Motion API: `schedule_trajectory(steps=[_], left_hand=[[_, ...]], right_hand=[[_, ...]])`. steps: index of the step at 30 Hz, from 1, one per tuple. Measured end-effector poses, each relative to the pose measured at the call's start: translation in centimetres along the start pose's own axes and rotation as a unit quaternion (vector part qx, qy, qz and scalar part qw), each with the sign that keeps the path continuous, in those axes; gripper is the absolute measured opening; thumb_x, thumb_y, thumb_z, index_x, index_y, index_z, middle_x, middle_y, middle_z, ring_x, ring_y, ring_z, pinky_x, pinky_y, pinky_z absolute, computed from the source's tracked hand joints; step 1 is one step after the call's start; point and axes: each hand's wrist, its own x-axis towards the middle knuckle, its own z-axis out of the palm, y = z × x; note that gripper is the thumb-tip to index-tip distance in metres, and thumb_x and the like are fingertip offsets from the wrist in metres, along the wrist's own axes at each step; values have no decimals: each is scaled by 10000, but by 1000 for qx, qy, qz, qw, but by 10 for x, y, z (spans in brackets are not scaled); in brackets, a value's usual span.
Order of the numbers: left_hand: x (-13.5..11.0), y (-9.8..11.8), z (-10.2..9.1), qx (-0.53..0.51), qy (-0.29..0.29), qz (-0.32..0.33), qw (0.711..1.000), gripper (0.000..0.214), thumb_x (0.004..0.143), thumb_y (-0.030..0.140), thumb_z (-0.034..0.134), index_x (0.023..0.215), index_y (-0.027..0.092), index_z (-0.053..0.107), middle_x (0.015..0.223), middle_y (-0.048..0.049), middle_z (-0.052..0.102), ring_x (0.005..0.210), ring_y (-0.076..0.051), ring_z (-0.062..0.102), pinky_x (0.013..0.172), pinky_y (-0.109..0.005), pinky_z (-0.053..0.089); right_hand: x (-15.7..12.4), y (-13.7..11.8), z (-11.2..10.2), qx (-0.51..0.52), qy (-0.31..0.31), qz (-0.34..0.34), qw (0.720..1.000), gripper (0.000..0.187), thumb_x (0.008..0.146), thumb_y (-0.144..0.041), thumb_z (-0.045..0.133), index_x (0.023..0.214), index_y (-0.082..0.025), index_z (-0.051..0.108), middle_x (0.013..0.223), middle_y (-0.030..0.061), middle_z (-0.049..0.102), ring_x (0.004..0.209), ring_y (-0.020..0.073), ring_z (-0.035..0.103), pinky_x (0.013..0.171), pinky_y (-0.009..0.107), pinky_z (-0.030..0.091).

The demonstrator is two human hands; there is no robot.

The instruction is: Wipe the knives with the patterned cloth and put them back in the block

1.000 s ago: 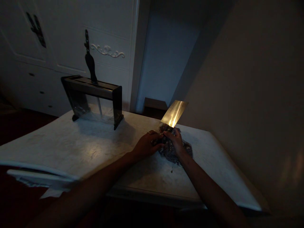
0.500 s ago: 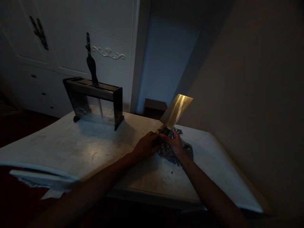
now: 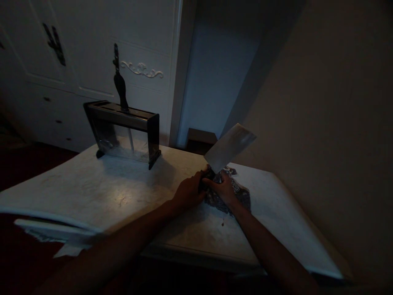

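A cleaver [image 3: 231,147] with a broad metal blade is held above the table, its blade slanting up and to the right. My left hand [image 3: 192,189] is closed around its dark handle [image 3: 208,175]. My right hand [image 3: 225,189] is closed at the same handle, with the thumb lying across it. Beneath and behind my right hand lies a crumpled, patterned dark cloth [image 3: 242,196]; whether those fingers also pinch some of it is hidden.
On the left part of the white-topped table [image 3: 132,205] stands a dark-framed, clear-sided knife block [image 3: 138,116] with one black-handled tool [image 3: 120,88] upright in it. Behind are a white cabinet [image 3: 89,61] and a small dark box [image 3: 202,139]. A wall [image 3: 322,123] rises on the right.
The cleaver's blade has tipped further right and turned, losing its bright yellow glare. Both hands remain at the handle, nearly in place. The view has shifted very slightly.
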Motion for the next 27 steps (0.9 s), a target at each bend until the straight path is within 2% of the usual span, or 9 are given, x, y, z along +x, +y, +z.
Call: schedule_trajectory(steps=[4,7,10,15,19,21,27], left_hand=[[0,-2,3,-90,34,5,995,436,787,174,488,1220,159,437,1146,-137,628,1030,-260,617,866,-376,470],[1,-5,4,-153,57,1,987,330,765,162,475,1094,175,471,1052,-97,634,948,-230,607,815,-351,463],[2,-5,2,-211,71,4,975,270,715,156,479,984,183,476,911,-39,616,836,-188,575,738,-307,446],[6,-2,-2,-308,74,-51,947,179,648,210,484,824,178,482,752,3,540,735,-154,512,615,-251,410],[12,-4,-1,-413,63,-93,904,177,577,241,487,741,176,467,611,35,456,546,-107,442,460,-206,327],[13,-3,-1,-464,53,-122,876,199,584,271,514,754,176,473,556,56,425,448,-82,388,401,-193,281],[11,8,-9,-554,-7,-197,809,447,711,602,612,832,199,463,476,99,339,306,-59,261,293,-183,171]], right_hand=[[-3,-3,-2,-65,-26,-20,997,475,642,-522,768,993,-213,685,1079,77,704,1045,280,639,980,455,468],[-6,-7,-3,-91,-47,-41,994,480,653,-524,763,1018,-218,698,1057,76,706,1072,284,625,1020,464,429],[-8,-9,-4,-79,-69,-55,993,463,681,-493,758,1059,-232,698,1076,64,702,1108,273,608,1052,447,401],[-6,-8,-5,-27,-80,-44,995,394,704,-417,761,1057,-253,699,1106,38,698,1076,267,620,999,417,446],[-5,-11,-6,-30,-76,-35,996,358,712,-395,751,1035,-250,701,1046,28,711,1002,269,638,946,422,472],[-5,-14,-5,-38,-75,-27,996,330,721,-414,737,999,-240,705,997,31,716,949,267,647,901,415,491],[-4,-14,-5,-52,-106,-54,992,373,763,-407,693,1097,-241,683,1043,23,707,981,254,639,930,415,480]])
